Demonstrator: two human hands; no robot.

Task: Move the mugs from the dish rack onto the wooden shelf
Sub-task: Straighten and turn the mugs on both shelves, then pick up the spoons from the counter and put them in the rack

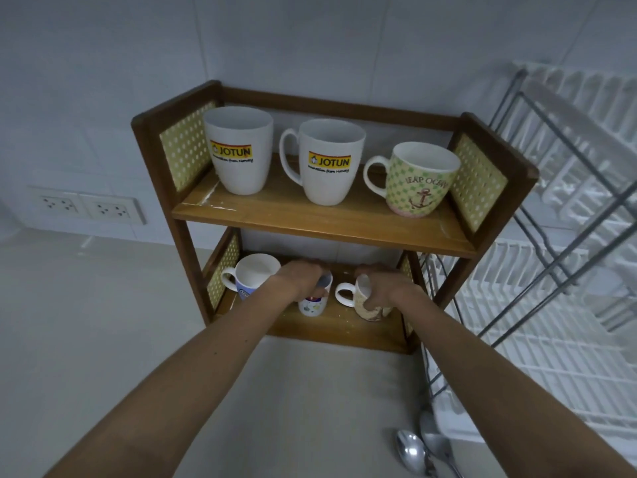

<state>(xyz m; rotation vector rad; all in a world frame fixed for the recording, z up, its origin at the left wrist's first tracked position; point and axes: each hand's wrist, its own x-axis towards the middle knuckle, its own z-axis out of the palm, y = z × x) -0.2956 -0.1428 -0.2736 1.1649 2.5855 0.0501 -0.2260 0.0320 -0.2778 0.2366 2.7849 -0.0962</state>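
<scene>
Both grips are closed on mugs at the lower board of the wooden shelf (320, 220). Left hand (303, 276) clasps the rim of a small white patterned mug (312, 305), standing upright mid-board. Right hand (381, 288) wraps a beige patterned mug (367, 307) near the shelf's right side; it looks tilted, handle pointing left.

Nearest the viewer: two spoons (412, 450) lie on the grey bench (103, 322), in front of the shelf and to its right.

Lower board, left of the held pair: a white-and-blue mug (253, 274), upright, handle left, just beside the left hand.

Upper board, left to right: two white JOTUN mugs (238, 151), then a green anchor mug (422, 181) against the right panel.

Right of the shelf: the dish rack (537, 270); no mugs visible in it from here.

Judgement: placing step, task nearly finished. To do it well, level the beige mug so its base meets the board flat before letting go, keep a gap between the two, and lift the fingers straight up off the rims. Pulling the left hand back sideways could knock the blue mug.
</scene>
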